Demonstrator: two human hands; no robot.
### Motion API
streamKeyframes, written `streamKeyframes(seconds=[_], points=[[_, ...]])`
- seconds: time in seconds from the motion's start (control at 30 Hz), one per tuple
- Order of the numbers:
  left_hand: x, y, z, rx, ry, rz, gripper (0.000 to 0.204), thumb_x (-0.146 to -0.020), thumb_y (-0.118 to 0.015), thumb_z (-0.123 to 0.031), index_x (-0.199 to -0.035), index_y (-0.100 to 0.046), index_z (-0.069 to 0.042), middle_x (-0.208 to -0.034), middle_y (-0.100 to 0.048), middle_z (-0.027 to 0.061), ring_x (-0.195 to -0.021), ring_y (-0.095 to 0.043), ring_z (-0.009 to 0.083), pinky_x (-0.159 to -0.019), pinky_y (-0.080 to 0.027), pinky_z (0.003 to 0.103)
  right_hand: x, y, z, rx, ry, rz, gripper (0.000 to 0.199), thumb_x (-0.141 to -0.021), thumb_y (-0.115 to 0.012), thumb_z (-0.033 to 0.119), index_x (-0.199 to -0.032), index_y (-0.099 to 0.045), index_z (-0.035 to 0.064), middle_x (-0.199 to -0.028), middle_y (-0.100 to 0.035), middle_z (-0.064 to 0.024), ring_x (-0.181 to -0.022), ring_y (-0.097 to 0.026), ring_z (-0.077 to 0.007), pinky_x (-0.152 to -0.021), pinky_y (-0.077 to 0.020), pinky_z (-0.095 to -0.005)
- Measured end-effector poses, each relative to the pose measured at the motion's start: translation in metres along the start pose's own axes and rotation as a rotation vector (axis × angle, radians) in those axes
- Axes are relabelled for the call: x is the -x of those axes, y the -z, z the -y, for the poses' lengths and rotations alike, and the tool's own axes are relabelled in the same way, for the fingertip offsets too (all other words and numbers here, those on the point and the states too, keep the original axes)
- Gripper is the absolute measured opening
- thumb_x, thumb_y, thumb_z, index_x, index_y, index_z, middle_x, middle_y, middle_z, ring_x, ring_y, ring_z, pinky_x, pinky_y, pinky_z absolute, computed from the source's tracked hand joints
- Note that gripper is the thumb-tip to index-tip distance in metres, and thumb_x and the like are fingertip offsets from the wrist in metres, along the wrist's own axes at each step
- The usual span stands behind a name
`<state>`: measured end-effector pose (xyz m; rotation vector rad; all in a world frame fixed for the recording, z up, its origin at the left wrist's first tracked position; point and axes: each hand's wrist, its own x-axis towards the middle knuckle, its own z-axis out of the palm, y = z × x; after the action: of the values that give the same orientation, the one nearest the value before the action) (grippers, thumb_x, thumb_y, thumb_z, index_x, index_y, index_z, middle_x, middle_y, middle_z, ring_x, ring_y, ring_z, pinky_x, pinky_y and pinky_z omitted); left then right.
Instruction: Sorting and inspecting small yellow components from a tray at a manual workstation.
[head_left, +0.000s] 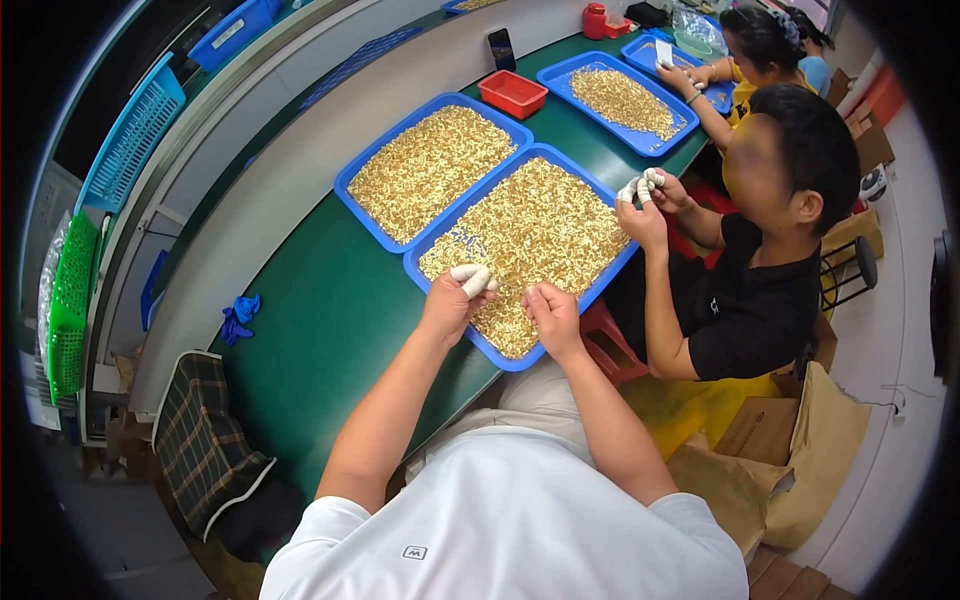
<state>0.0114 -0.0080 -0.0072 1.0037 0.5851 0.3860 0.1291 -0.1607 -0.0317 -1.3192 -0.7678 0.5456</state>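
My left hand (455, 302), with white covers (470, 278) on some fingers, is closed in a pinch over the near left part of a blue tray (414, 262). That tray holds a wide layer of small gold and whitish pieces (545, 225). My right hand (553, 318), its fingers bare, is also pinched, a short way to the right above the tray's near edge. Whatever either hand holds is too small to make out. Between my hands lie more of the small pieces. A bare blue patch of the tray's bottom shows beyond my left hand.
A second blue tray (350, 205) of pieces adjoins at the far left. Beyond are a red bin (513, 93), a phone (501, 49) and another blue tray (672, 142). On the right sits a co-worker (760, 290) with taped fingers. Blue gloves (239, 320) lie on the green table (300, 290).
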Motion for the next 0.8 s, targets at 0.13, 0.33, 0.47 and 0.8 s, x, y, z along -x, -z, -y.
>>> streamKeyframes(seconds=[0.13, 0.33, 0.47, 0.8], points=[[0.002, -0.003, 0.0, 0.104, 0.042, 0.025, 0.01, -0.095, -0.065, -0.012, -0.1, -0.067, -0.004, -0.089, -0.068, 0.004, -0.077, -0.063, 0.0112, -0.071, -0.053, 0.024, 0.0, -0.002, 0.004, -0.007, 0.011, -0.014, 0.026, -0.099, -0.055, 0.014, -0.079, -0.063, -0.0007, -0.06, -0.054, 0.0004, -0.055, -0.047, -0.005, -0.051, -0.0374, -0.0237], [0.005, -0.007, -0.001, 0.122, 0.043, 0.056, 0.01, -0.094, -0.064, -0.006, -0.102, -0.067, -0.002, -0.091, -0.068, 0.005, -0.079, -0.063, 0.0132, -0.074, -0.054, 0.025, 0.0, -0.001, 0.004, 0.007, 0.029, 0.018, 0.027, -0.1, -0.053, 0.015, -0.079, -0.061, 0.0001, -0.062, -0.055, 0.0, -0.054, -0.047, -0.0044, -0.051, -0.0375, -0.0216], [0.007, -0.008, -0.003, 0.068, 0.012, 0.041, 0.012, -0.092, -0.065, -0.004, -0.104, -0.067, -0.002, -0.092, -0.068, 0.0058, -0.081, -0.064, 0.0148, -0.075, -0.054, 0.026, 0.001, -0.001, 0.006, 0.008, -0.006, 0.0, 0.025, -0.098, -0.055, 0.014, -0.079, -0.064, -0.0003, -0.063, -0.058, -0.0013, -0.056, -0.051, -0.0061, -0.052, -0.0397, -0.0244], [0.01, -0.01, -0.007, 0.029, -0.042, 0.025, 0.011, -0.091, -0.067, -0.003, -0.102, -0.068, -0.001, -0.093, -0.07, 0.0068, -0.082, -0.066, 0.0159, -0.075, -0.054, 0.027, 0.002, 0.001, 0.006, 0.021, 0.011, -0.001, 0.025, -0.098, -0.053, 0.013, -0.079, -0.063, -0.0007, -0.063, -0.057, -0.0027, -0.057, -0.052, -0.0072, -0.053, -0.0408, -0.0251]])
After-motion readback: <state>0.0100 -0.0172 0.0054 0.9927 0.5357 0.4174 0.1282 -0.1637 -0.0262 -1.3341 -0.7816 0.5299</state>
